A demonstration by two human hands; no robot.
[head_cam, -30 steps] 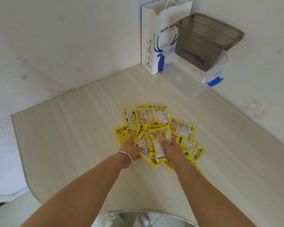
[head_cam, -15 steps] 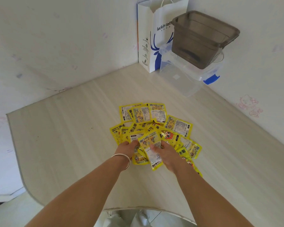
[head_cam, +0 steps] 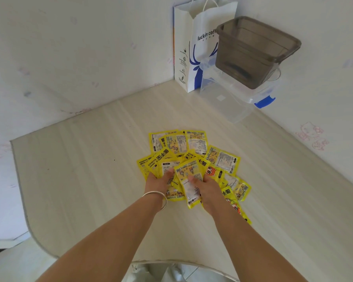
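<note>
Now both hands are down in a loose pile of yellow packets spread on the pale worktop, a little toward its near edge. The right hand grips the top packet, which is tilted, with its lower end hanging toward the person. The thumb presses on the packet's printed face and the other fingers are curled out of sight underneath, so they are clamped on it. The left hand, with a silver bangle on the wrist, rests just beside it on the left part of the pile. Its thumb touches a white-panelled packet and its fingers are tucked among the others; I cannot tell whether they pinch anything.

More packets fan out beyond the fingertips and to the right of the right wrist, overlapping one another.

In the far corner, well apart from the pile, a white paper bag with blue print stands against the wall. Beside it a smoky brown tub sits on top of a clear lidded box with a blue clip. Bare worktop lies between the pile and that corner.
</note>
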